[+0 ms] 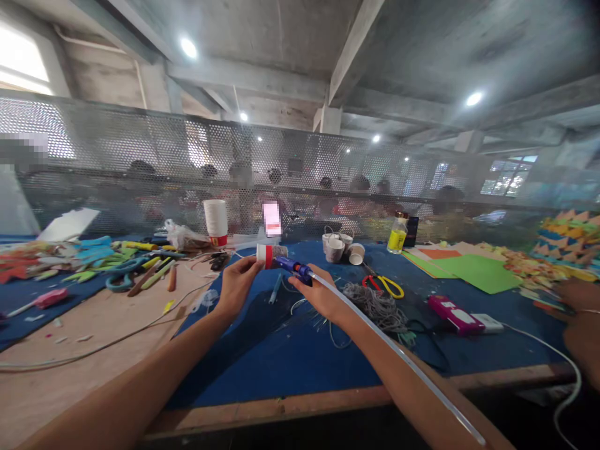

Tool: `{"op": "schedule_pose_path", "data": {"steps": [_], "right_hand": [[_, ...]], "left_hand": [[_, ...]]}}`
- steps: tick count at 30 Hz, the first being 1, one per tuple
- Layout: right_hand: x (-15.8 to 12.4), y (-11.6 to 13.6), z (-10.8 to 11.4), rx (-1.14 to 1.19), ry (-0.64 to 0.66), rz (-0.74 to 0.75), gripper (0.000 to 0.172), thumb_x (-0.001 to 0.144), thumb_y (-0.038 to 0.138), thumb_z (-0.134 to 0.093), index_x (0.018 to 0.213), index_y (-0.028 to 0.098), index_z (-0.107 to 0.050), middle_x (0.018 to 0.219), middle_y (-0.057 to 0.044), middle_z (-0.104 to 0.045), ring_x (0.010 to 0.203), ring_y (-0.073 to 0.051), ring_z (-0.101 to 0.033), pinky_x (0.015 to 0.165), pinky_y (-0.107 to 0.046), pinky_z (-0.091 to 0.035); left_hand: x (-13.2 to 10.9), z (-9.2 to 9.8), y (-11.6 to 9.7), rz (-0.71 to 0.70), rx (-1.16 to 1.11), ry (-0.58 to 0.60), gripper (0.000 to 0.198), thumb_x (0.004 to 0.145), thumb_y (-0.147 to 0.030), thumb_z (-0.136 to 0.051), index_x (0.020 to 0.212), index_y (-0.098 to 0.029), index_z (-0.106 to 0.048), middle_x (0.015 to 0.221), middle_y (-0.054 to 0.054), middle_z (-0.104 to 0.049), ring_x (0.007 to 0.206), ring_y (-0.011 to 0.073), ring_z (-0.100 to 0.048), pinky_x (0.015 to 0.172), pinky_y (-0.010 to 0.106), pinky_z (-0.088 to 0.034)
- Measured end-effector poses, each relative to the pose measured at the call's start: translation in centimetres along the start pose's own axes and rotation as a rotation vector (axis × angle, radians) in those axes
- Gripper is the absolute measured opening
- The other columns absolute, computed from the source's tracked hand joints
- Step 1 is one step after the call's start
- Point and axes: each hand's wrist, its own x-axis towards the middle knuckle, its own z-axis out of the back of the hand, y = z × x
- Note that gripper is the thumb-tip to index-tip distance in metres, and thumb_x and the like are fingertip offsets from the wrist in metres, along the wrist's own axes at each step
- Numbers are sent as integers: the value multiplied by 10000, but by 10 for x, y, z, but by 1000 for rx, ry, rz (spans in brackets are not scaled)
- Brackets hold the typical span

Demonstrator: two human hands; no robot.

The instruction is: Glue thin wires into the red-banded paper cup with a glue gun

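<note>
My left hand (238, 284) grips a paper cup (267, 255), white with a red band, tipped on its side above the blue mat. The cup's right part looks covered in greyish cord. In my right hand (319, 294) is a blue glue gun (294, 267), its nozzle at the cup's right side; I cannot tell whether it touches. A long clear glue stick (398, 350) runs from the gun's back along my right forearm. Below the gun, loose thin strands lie on the mat, and a heap of grey yarn (375, 306) sits right of my right hand.
Several small cord-wrapped cups (334, 249) stand behind, with a stack of paper cups (215, 220) to their left. Red-yellow scissors (384, 285), a yellow bottle (397, 234), green paper (487, 272) and a magenta device (454, 314) lie right. Another person's arm (581, 325) is at far right.
</note>
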Motion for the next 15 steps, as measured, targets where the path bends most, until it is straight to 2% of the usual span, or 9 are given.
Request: {"op": "schedule_pose_path", "data": {"steps": [6, 10, 15], "right_hand": [[0, -3, -2, -32, 5, 25, 307, 865, 487, -601, 781, 193, -615, 713, 15, -577, 650, -131, -507, 637, -239, -371], [0, -3, -2, -28, 13, 26, 317, 863, 498, -598, 766, 197, -597, 706, 17, -572, 642, -131, -510, 621, -240, -373], [2, 0, 1, 9, -61, -36, 336, 856, 533, -586, 782, 205, -565, 672, 23, -563, 627, -145, -527, 614, -251, -406]], "left_hand": [[1, 1, 1, -22, -6, -2, 368, 729, -488, -682, 850, -144, -734, 763, 17, -694, 673, 153, -559, 628, 239, -399], [2, 0, -1, -17, 6, -43, 352, 714, -469, -686, 833, -142, -743, 731, 14, -686, 667, 153, -551, 629, 242, -398], [4, 2, 2, 43, -30, -38, 336, 689, -460, -718, 802, -144, -735, 710, 5, -663, 667, 147, -538, 652, 243, -407]]}}
